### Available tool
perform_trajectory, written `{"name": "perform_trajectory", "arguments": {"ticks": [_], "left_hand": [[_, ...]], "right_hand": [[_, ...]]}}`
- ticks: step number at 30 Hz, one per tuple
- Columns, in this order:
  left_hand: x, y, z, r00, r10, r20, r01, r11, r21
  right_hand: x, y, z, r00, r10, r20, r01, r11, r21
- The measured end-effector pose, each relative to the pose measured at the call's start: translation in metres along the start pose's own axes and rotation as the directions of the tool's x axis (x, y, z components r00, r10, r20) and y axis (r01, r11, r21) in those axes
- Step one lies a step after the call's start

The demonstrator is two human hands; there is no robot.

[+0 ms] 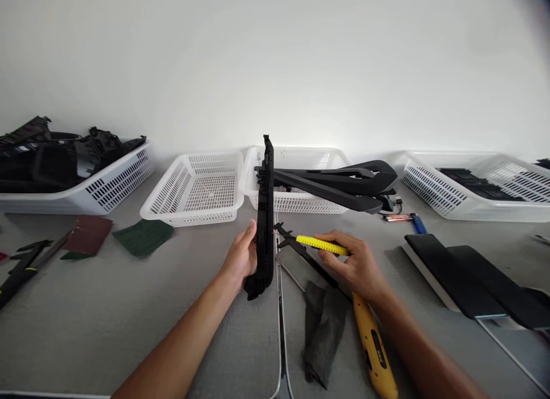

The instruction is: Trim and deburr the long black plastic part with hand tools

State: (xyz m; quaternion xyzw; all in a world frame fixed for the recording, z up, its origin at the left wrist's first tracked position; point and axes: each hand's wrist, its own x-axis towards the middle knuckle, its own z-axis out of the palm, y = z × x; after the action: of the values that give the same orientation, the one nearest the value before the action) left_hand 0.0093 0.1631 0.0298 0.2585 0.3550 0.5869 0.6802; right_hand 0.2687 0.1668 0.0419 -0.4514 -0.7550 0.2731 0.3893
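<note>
My left hand [241, 254] grips a long black plastic part [265, 215], held upright above the table with its top end in front of a white basket. In my right hand [350, 260] is a yellow cutter knife [322, 245], pointing left toward the part's edge; whether its tip touches the part I cannot tell. Beneath the right hand lie a black caliper [309, 258] and a yellow-handled tool [373, 347]. A dark grey cloth [322, 330] lies on the table just left of that tool.
Behind stand white baskets, one with long black parts [352, 184], one bare inside [206, 187], others with black parts at far left [103, 187] and right [464, 201]. Sandpaper sheets [144, 237] and another caliper [26, 267] lie left; black flat objects [459, 278] lie right.
</note>
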Motion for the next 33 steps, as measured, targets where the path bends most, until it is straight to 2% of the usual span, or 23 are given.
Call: {"name": "perform_trajectory", "arguments": {"ticks": [5, 8, 13, 17, 27, 33], "left_hand": [[-0.008, 0.0, 0.005, 1.0, 0.011, -0.023, -0.009, 0.995, 0.095], [-0.01, 0.001, 0.007, 0.999, 0.024, -0.021, -0.021, 0.993, 0.114], [-0.008, -0.001, 0.005, 0.998, -0.02, -0.06, 0.03, 0.985, 0.172], [-0.008, -0.002, 0.003, 0.997, -0.018, -0.071, 0.032, 0.979, 0.203], [-0.01, 0.0, 0.007, 0.985, -0.04, -0.169, 0.067, 0.985, 0.159], [-0.009, 0.001, 0.007, 0.977, -0.071, -0.199, 0.092, 0.991, 0.098]], "right_hand": [[0.002, 0.002, 0.0, 0.997, 0.035, -0.073, -0.035, 0.999, -0.001], [0.002, 0.003, 0.001, 0.997, 0.039, -0.067, -0.039, 0.999, 0.003], [0.0, 0.003, 0.005, 0.999, 0.022, -0.037, -0.022, 1.0, -0.006], [0.001, 0.001, 0.005, 0.997, 0.0, -0.072, -0.001, 1.0, -0.013], [0.001, -0.001, 0.002, 0.997, 0.023, -0.075, -0.024, 1.0, -0.014], [0.001, -0.007, -0.001, 0.999, 0.004, -0.038, -0.004, 1.0, -0.004]]}}
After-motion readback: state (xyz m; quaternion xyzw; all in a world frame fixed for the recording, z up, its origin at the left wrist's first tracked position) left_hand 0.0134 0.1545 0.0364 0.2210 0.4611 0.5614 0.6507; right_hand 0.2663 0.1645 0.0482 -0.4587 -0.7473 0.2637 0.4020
